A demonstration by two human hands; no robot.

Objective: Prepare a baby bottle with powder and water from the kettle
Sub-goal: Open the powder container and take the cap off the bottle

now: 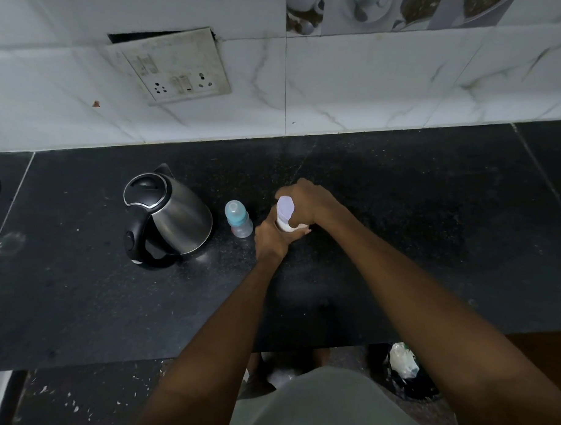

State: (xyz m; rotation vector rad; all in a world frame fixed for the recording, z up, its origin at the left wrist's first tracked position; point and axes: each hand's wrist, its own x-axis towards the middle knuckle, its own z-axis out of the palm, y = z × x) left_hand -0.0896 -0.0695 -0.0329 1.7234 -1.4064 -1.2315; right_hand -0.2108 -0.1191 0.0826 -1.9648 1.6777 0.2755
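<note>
A steel kettle (174,216) with a black lid and handle stands on the black counter (401,240), lid shut. Just right of it stands a small clear baby bottle (239,219) with a blue cap. Further right is a white powder container (285,212) with a pale lilac lid. My left hand (272,239) is wrapped around the container's lower body. My right hand (307,200) grips around its lilac lid from the right. The container's base is hidden by my fingers.
A tiled wall with a loose socket plate (175,73) rises behind the counter. The counter's front edge runs near my waist. A dark bag with white waste (405,373) lies on the floor at lower right.
</note>
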